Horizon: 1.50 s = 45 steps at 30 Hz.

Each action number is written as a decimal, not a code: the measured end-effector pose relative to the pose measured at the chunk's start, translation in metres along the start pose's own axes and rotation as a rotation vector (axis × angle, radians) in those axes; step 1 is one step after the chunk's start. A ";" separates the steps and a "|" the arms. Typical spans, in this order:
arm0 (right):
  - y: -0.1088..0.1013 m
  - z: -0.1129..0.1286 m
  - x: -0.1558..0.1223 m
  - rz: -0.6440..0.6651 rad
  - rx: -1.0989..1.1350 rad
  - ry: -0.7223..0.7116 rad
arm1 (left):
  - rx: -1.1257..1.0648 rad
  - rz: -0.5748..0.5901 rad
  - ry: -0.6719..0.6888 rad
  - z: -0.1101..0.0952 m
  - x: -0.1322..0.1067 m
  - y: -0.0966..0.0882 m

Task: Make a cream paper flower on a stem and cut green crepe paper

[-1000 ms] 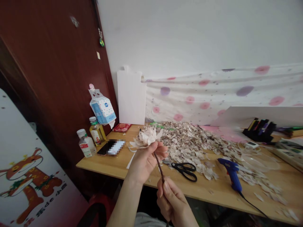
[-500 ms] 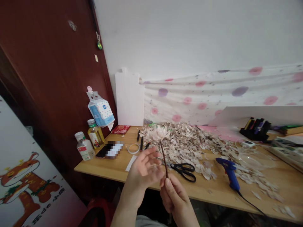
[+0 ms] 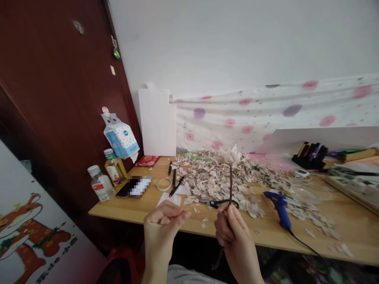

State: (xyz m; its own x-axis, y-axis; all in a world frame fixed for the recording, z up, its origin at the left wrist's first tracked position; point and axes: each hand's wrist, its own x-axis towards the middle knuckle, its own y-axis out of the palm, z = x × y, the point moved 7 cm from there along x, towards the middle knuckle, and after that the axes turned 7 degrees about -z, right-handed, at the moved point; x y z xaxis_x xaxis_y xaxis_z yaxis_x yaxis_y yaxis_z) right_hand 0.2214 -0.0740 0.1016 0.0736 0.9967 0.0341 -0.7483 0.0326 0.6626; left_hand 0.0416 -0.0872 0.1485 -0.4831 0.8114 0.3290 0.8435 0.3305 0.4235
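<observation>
My right hand [image 3: 233, 232] is closed round a thin brown stem topped by a pale flower [image 3: 231, 156] with papery petals. The flower stands upright in front of the petal pile, and the stem's lower end pokes out below the fist. To its left, my left hand [image 3: 166, 221] is apart from the stem, thumb and fingertips pinched together. Whatever may be between those fingertips is too small to make out. Behind the right hand lie black-handled scissors [image 3: 215, 204], partly covered by the hand and stem.
Dried pale petals [image 3: 207, 177] are heaped across the wooden table [image 3: 133, 215]. A blue glue gun [image 3: 281, 213] with its cord lies at right. Left are a phone [image 3: 134, 186], two bottles [image 3: 114, 167], a tape roll [image 3: 164, 184] and several pens [image 3: 177, 187]. A black pen holder [image 3: 310, 157] stands behind.
The flower and its stem have moved right with my right hand and now stand more upright. My left hand has drawn away down and left, its spread fingers now pinched together.
</observation>
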 end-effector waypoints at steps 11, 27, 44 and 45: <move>0.013 -0.007 -0.017 0.126 -0.208 -0.010 | 0.166 0.356 0.144 0.003 -0.026 0.043; 0.006 0.005 -0.015 0.000 -0.160 0.017 | 0.044 0.242 0.138 0.008 -0.017 0.032; 0.000 -0.004 -0.008 0.057 -0.231 -0.014 | 0.430 0.272 0.103 0.016 0.050 0.068; 0.000 -0.005 -0.007 0.060 -0.253 -0.017 | 0.406 0.345 0.028 0.017 0.044 0.075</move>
State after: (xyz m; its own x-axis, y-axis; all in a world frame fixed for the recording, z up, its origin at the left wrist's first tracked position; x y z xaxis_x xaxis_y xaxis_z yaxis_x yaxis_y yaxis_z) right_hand 0.2177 -0.0811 0.0972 0.0340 0.9961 0.0817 -0.8925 -0.0066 0.4510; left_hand 0.0878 -0.0184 0.1805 -0.1628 0.8948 0.4158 0.9749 0.2107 -0.0719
